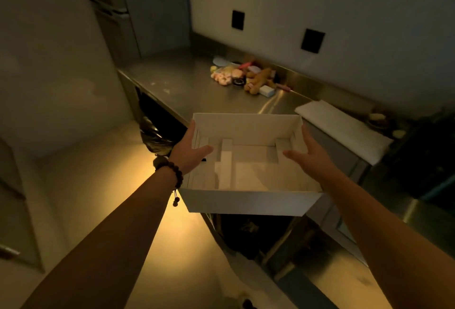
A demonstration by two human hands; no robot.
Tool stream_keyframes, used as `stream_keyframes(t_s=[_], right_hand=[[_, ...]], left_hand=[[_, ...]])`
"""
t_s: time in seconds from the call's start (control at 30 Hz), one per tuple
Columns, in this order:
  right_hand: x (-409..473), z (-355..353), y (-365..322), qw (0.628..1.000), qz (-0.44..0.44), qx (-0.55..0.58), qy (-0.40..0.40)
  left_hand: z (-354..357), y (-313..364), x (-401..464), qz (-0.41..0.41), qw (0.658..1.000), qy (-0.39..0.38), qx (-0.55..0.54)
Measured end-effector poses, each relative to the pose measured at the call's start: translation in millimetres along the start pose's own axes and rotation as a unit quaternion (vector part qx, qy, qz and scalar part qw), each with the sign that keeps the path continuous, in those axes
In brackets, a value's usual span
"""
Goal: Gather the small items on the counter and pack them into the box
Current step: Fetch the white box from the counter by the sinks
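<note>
I hold an open white box (246, 201) in the air at the counter's front edge. White inserts divide its inside, and nothing else lies in it. My left hand (190, 152), a bead bracelet on its wrist, grips the left wall with the thumb inside. My right hand (311, 154) grips the right wall the same way. A pile of small items (230, 76) lies farther back on the steel counter (182, 82) near the wall, among them a brown plush toy (261, 79) and a small white block (267, 90).
A flat white sheet or lid (344, 129) lies on the counter right of the box. A black bin bag (155, 136) hangs under the counter at the left. Two dark wall plates (312, 40) sit above the backsplash. The room is dim.
</note>
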State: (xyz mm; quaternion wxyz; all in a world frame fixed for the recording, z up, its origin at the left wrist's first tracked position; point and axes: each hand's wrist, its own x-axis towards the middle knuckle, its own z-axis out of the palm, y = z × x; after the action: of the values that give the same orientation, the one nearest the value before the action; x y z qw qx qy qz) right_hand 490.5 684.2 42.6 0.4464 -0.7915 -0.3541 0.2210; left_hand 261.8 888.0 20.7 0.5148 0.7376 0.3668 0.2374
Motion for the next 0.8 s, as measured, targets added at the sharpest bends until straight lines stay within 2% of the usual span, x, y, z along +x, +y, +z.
stream_keyframes(t_s=[0.3,0.47,0.67,0.8], right_hand=[[185,68,-17,0.998,0.021,-0.020,-0.051],[287,95,-30,0.996,-0.006,-0.021,-0.086],[375,128,-60,0.997,-0.035,-0.016,-0.063],[433,155,-81,0.995,-0.037,-0.058,-0.067]], left_hand=[[-55,-32,134,-0.018,0.999,0.043,0.010],[-84,-28,224,-0.036,0.996,0.071,0.040],[-117,-31,308,-0.043,0.992,0.100,0.066],[-144,-43,359,-0.049,0.989,0.115,0.074]])
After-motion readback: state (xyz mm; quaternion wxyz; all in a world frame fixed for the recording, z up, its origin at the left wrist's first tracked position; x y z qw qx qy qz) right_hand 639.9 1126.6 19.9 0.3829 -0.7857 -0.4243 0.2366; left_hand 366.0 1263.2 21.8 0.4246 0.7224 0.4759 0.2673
